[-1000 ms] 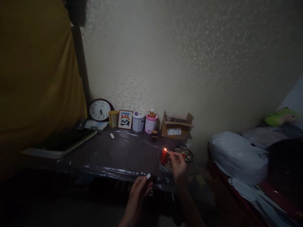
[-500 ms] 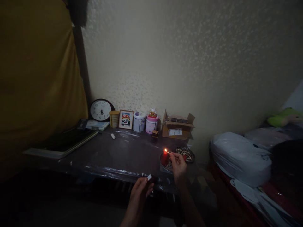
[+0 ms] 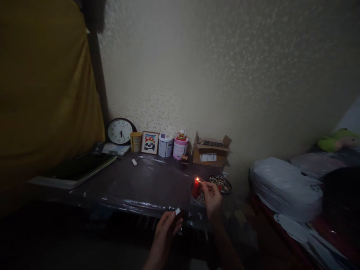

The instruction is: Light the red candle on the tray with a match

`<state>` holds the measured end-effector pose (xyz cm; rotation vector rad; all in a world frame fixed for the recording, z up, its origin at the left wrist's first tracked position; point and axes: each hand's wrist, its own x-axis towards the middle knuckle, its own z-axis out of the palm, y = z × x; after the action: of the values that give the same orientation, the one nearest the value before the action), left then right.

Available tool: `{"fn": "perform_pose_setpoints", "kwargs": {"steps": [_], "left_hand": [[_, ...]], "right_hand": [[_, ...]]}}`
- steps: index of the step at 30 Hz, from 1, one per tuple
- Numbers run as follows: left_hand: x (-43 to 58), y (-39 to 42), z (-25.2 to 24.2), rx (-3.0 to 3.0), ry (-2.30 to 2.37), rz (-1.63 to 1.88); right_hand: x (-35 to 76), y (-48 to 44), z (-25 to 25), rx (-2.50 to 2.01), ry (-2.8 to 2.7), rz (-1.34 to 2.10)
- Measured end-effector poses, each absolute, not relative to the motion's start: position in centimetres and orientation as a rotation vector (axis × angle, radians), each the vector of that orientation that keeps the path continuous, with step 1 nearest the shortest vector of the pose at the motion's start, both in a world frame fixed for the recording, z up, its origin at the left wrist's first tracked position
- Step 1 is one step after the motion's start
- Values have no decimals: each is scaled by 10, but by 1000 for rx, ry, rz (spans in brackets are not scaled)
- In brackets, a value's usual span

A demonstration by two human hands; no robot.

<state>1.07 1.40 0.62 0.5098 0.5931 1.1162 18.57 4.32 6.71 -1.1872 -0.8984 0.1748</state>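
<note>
My right hand (image 3: pixel 213 197) pinches a thin matchstick (image 3: pixel 200 181) that points left. Its tip meets a small bright flame at the top of a red candle (image 3: pixel 196 187). The candle stands in a round dish (image 3: pixel 194 198) at the table's right front, partly hidden by my fingers. Behind my hand lies a second round dish (image 3: pixel 227 188) with many matchsticks in it. Lower and to the left, my left hand (image 3: pixel 168 224) is closed around a small dark matchbox (image 3: pixel 180 213) with a pale end, held by the table's front edge.
Along the wall stand a clock (image 3: pixel 120 132), a yellow-lidded tin (image 3: pixel 136 142), a framed panda picture (image 3: pixel 150 143), two cans, one topped by a figurine (image 3: pixel 181 134), and an open cardboard box (image 3: pixel 210 153). Books (image 3: pixel 75 172) lie left on the table (image 3: pixel 152 183). White bags (image 3: pixel 284 183) are at right.
Almost nothing differs. Both hands stay in place, with the matchstick still at the candle's top.
</note>
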Motion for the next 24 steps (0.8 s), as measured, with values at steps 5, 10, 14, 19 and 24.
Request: {"fn": "perform_pose_setpoints", "kwargs": {"steps": [5,10,14,19,24], "left_hand": [[11,14,7,510,611,1125],[10,13,7,518,624,1115],[9,12,8,521,595,1109],[10,12,6,513,595,1108],[9,12,10,531,617,1103]], "right_hand": [[185,43,67,-1191,-891,178],[183,43,67,-1172,-884,183],[184,42,67,-1162,-870,190],[188,43,68,-1162,-842,204],[196,28,85,-1155,-810,233]]}}
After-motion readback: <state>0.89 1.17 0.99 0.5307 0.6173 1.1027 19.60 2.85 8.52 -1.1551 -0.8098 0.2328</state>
